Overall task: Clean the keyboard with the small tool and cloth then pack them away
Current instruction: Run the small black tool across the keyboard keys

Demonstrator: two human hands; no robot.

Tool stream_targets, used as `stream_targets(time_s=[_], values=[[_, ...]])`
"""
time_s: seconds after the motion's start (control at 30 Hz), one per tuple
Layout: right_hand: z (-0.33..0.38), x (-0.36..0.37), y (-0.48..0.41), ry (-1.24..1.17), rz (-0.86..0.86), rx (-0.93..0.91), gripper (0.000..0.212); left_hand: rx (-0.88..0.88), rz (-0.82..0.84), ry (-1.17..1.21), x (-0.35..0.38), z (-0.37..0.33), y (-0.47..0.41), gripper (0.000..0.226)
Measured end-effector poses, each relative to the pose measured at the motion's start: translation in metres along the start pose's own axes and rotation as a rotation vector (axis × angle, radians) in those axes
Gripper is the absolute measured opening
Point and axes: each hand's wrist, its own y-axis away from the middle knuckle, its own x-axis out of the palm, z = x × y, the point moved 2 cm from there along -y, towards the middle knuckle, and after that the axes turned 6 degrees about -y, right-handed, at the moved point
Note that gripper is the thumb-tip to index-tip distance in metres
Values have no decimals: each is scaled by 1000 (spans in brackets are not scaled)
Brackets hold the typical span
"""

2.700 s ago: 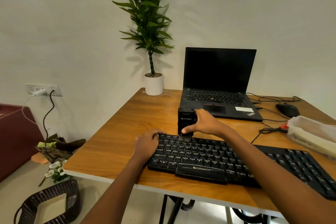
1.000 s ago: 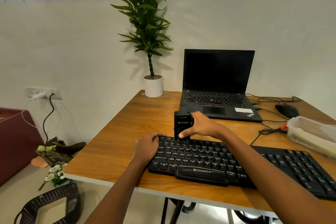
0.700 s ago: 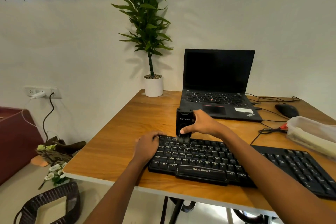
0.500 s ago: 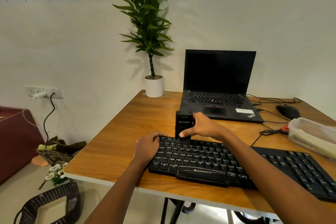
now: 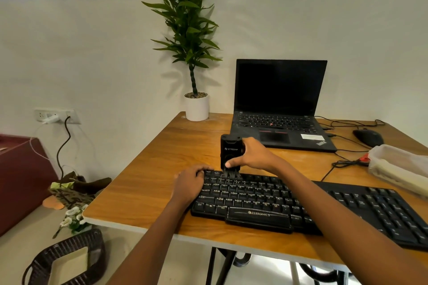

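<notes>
A black Zebronics keyboard [image 5: 250,201] lies on the wooden desk [image 5: 157,183] near its front edge. My right hand [image 5: 252,157] grips a small black boxy cleaning tool [image 5: 229,148] held upright, its brush end touching the keyboard's top row near the left. My left hand [image 5: 190,184] rests on the keyboard's left end, fingers curled over the far corner. No cloth can be made out for sure.
A second black keyboard [image 5: 382,210] lies to the right. Behind are an open laptop [image 5: 278,104], a mouse [image 5: 368,137], cables, a translucent plastic box [image 5: 398,166] and a potted plant [image 5: 196,106]. A wicker basket [image 5: 64,261] sits on the floor at the left.
The tool has made small strokes left and right along the keyboard's top row. My left hand has stayed on the keyboard's left end.
</notes>
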Motion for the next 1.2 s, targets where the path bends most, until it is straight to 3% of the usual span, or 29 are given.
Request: stream_targets(time_s=[0.13, 0.27, 0.37, 0.47, 0.6, 0.7, 0.83, 0.93, 1.03, 1.2], values=[[3, 1, -1, -44, 86, 21, 51, 15, -5, -7, 0, 0, 0, 35], [2, 1, -4, 24, -6, 7, 52, 16, -5, 17, 0, 0, 2, 35], [2, 5, -4, -6, 88, -5, 50, 13, -4, -21, -2, -1, 1, 35], [4, 1, -3, -3, 1, 3, 51, 12, 6, -48, -2, -3, 1, 34], [3, 5, -2, -65, 123, 17, 50, 18, 2, -50, -3, -3, 2, 36], [3, 3, -4, 6, -16, -4, 52, 13, 13, -41, -2, -2, 3, 35], [2, 6, -2, -71, 109, 17, 53, 7, -5, -50, -4, -5, 3, 34], [4, 1, -2, -53, 28, 6, 53, 10, 14, -42, -2, -4, 3, 36], [5, 5, 0, -109, 132, 26, 48, 12, 6, -10, -2, -4, 4, 41], [5, 2, 0, -60, 37, 1, 49, 20, -2, 1, -1, -4, 4, 42]])
